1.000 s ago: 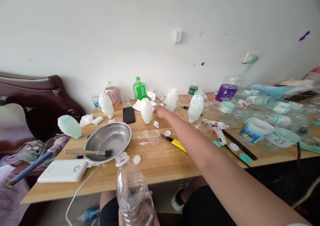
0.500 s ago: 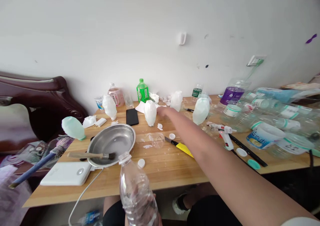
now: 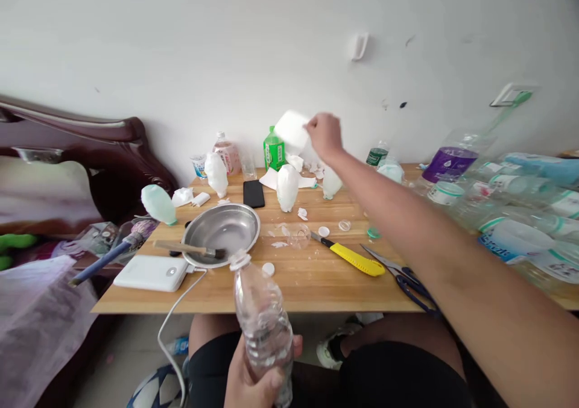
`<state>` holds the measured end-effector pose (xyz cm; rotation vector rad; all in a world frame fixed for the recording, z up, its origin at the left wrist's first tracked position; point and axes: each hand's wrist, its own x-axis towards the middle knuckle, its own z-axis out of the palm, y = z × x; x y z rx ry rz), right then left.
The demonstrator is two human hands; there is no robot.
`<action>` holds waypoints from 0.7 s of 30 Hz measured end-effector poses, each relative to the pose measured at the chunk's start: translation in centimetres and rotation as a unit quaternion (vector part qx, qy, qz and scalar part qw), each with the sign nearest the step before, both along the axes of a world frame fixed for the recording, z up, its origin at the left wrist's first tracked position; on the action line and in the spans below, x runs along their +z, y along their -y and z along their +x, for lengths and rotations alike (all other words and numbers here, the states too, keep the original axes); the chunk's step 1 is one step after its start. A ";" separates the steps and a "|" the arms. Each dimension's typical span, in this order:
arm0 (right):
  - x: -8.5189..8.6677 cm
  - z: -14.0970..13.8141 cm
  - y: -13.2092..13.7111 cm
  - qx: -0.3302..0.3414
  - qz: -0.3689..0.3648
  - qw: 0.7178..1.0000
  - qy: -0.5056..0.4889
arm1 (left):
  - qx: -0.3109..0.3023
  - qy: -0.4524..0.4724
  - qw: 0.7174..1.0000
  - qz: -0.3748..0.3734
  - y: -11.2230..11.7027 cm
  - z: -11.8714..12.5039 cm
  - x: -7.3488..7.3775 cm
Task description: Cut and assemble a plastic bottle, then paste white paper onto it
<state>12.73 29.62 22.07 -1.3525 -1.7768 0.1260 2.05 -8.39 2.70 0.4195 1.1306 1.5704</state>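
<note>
My left hand (image 3: 256, 375) is wrapped round the lower part of a clear plastic bottle (image 3: 262, 317), which has no cap and tilts slightly over my lap. My right hand (image 3: 326, 135) is raised above the back of the table, pinching a white sheet of paper (image 3: 292, 131) by its edge. The paper partly covers a green-labelled bottle (image 3: 273, 152). Below it stands a white paper-covered bottle shape (image 3: 287, 188), with another (image 3: 332, 184) to its right, partly behind my forearm. More white paper (image 3: 270, 179) lies flat behind them.
A metal bowl (image 3: 192, 230) with a brush (image 3: 181, 248) across it stands left, near a white power bank (image 3: 151, 273) and cable. A yellow utility knife (image 3: 357, 258) and scissors (image 3: 407, 281) lie at centre right. Several clear bottles (image 3: 520, 185) crowd the right end.
My right hand has risen from the table, lifting a sheet of white paper. The bottle stays in my left hand. The view has shifted, and the scissors now show.
</note>
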 end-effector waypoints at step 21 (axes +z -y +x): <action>-12.0 7.5 38.0 0.307 -0.165 0.896 -0.274 | -0.077 -0.050 0.982 0.165 2.2 5.3 -1.5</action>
